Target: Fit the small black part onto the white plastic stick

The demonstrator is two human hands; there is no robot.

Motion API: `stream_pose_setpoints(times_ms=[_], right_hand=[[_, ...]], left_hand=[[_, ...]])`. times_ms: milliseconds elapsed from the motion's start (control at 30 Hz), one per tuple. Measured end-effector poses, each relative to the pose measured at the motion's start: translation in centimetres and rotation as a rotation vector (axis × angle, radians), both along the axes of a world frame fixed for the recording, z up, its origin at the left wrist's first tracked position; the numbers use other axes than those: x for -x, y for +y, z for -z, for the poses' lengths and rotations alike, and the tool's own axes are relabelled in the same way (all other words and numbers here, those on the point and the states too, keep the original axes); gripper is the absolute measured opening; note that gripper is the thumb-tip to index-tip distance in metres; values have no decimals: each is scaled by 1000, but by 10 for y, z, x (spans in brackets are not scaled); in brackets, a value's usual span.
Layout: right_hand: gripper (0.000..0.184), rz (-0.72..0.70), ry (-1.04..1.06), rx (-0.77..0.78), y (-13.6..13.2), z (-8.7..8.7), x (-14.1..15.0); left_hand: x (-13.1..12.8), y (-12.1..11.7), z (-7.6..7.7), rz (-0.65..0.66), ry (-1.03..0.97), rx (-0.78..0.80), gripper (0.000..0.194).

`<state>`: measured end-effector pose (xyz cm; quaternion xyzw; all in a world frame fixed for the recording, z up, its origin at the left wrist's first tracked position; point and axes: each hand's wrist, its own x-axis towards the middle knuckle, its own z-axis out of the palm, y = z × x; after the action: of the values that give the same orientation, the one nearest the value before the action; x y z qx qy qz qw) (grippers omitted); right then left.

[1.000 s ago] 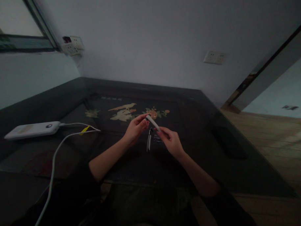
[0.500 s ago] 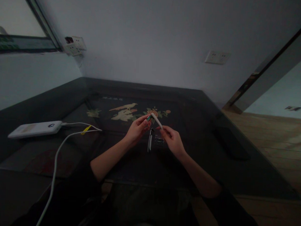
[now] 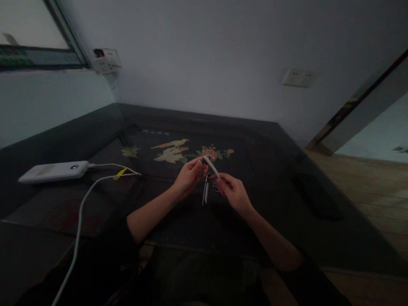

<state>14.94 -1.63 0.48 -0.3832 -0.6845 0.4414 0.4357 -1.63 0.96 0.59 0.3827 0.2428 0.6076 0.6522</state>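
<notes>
While the left hand [image 3: 190,174] pinches a small dark piece [image 3: 204,161], the right hand [image 3: 235,193] grips a pale strip [image 3: 212,167].

The view is dim and soft, faint light streaking the floor [image 3: 373,194] beside a near-black tabletop [image 3: 337,247].

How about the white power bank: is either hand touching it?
No, the power bank lies on the table, well left of the left hand and right hand.
</notes>
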Motion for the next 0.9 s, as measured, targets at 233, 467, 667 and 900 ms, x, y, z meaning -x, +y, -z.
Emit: stream_pose_setpoints(times_ms=[233,467,667,900], right_hand=[[34,126,-14,-53,4,5,-1],[32,38,-61,-89,-4,2,3],[36,-31,27,20,-1,0,1],[37,20,74,86,7,5,-3]], left_hand=[[0,0,2,-21,-19,3,51],[-1,0,-1,-40,-24,1,49],[-1,0,-1,-22,-28,-3,49],[0,0,2,-17,-24,-9,49]])
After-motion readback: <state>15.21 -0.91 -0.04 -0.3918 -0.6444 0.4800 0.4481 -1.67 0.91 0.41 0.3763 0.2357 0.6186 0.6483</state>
